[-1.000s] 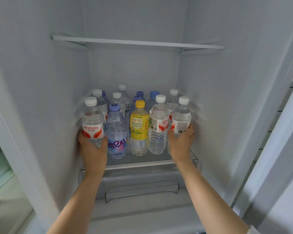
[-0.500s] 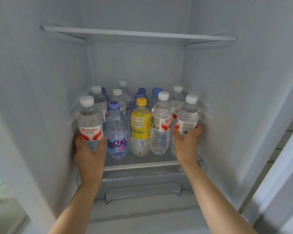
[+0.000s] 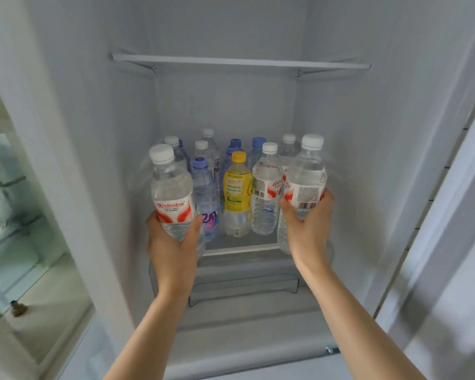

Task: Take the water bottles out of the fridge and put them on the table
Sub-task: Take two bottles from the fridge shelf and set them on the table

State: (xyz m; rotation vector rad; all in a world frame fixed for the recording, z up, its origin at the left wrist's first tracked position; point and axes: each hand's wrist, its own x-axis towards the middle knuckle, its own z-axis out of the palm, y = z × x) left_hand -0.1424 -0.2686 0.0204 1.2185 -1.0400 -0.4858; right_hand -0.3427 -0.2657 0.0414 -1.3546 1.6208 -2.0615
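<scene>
I look into an open fridge. My left hand (image 3: pixel 173 248) grips a clear white-capped water bottle with a red and white label (image 3: pixel 170 190), held just in front of the glass shelf (image 3: pixel 242 249). My right hand (image 3: pixel 307 231) grips a second white-capped water bottle (image 3: pixel 306 176), also out past the shelf's front edge. Several more bottles stand on the shelf behind: a blue-capped bottle (image 3: pixel 206 193), a yellow-labelled bottle (image 3: pixel 237 193), a clear bottle with a red label (image 3: pixel 266 187), and others at the back.
An upper shelf (image 3: pixel 239 61) spans the fridge above the bottles. A clear drawer (image 3: pixel 244 286) sits below the glass shelf. The fridge walls close in on both sides. A pale floor and glass panel (image 3: pixel 17 209) show to the left, the door edge (image 3: pixel 450 242) to the right.
Both hands have lifted their bottles off the shelf and drawn them forward toward me. The view has pulled back from the fridge and shifted, showing more of the room at the left.
</scene>
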